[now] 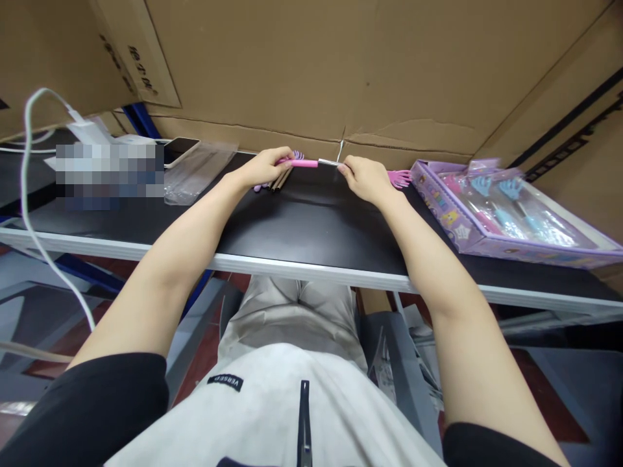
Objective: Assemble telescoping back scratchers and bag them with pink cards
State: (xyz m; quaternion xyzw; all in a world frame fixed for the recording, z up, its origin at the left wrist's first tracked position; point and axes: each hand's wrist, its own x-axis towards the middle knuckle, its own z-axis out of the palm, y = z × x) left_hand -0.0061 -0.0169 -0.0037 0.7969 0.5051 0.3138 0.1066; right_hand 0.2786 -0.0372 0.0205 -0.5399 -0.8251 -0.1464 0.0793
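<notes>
A back scratcher with a pink handle (304,164) and a thin silver rod (328,162) is held level above the black table. My left hand (269,166) is closed around the handle's left end. The fingers of my right hand (365,176) pinch the rod. A pink claw-shaped head (400,178) shows just right of my right hand; the hand hides whether it joins the rod. Beneath and behind my left hand lie more back scratchers, with a purple claw head (298,155) and several dark rods (281,181) showing, partly hidden.
On the right stands a purple display box (462,227) with bagged pink and blue back scratchers (511,189). Clear plastic bags (197,175) and a phone (181,152) lie on the left. A white cable (26,181) hangs over the table edge. Cardboard walls (302,65) close off the back.
</notes>
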